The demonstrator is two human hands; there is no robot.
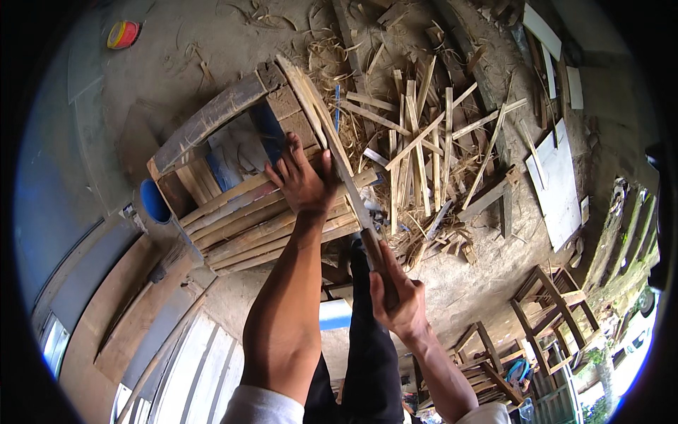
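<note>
My left hand (305,180) lies across the bamboo slats (272,237) on the near part of a wooden bench frame (212,124). Its fingers are spread and it presses on the slats near their right end. A long tool, seemingly a machete (359,205), is in my right hand (402,304), fingers wrapped round its brown wooden handle. The grey blade points away from me, along the right side of the frame, close to the slat ends. Where its tip ends is hard to make out.
Loose split bamboo strips (424,141) and shavings litter the floor to the right. Beyond them lies a white sheet (554,187). Wooden stool frames (554,318) stand at the lower right. A blue round container (154,201) is left of the bench. A red-yellow tub (123,34) sits far left.
</note>
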